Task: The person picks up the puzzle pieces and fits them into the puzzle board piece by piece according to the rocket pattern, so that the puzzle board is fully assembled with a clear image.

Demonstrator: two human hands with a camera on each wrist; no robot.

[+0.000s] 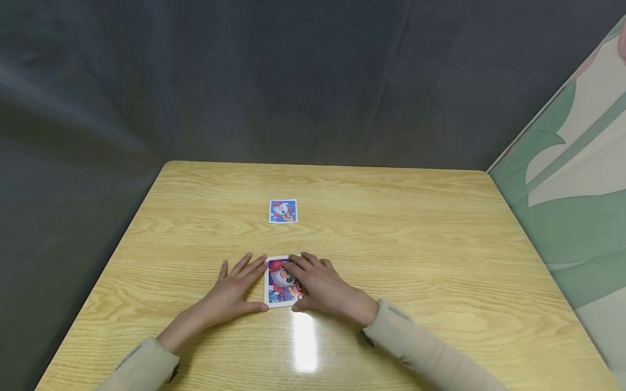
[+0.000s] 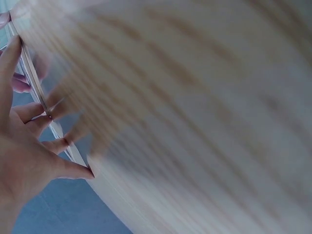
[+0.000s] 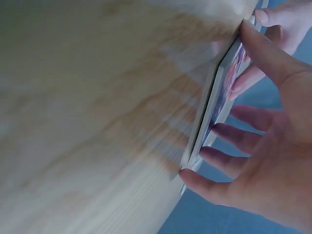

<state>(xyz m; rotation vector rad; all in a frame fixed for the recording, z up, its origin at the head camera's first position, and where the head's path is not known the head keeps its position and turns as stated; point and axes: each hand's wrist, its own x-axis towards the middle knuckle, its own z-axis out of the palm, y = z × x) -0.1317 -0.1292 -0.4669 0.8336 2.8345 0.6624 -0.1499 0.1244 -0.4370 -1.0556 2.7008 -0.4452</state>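
A flat picture puzzle [image 1: 280, 276] in a white frame lies on the table, its cartoon face in red, white and purple partly covered. My left hand [image 1: 233, 292] is spread at its left side, fingertips and thumb right at the frame's edge. Over the right part of the puzzle lies my right hand [image 1: 320, 285], fingers fairly straight and thumb at the near edge. In the right wrist view the frame's thick side [image 3: 208, 109] shows, with spread fingers [image 3: 209, 187] along it. The left wrist view shows the left thumb [image 2: 73, 169] and fingers at the frame's edge.
Beyond the puzzle lies a small square picture card [image 1: 283, 211] with a similar cartoon face. The wood-grain table [image 1: 415, 244] has a dark curtain [image 1: 313, 81] behind and to the left, and a leaf-patterned cloth [image 1: 577, 163] to the right.
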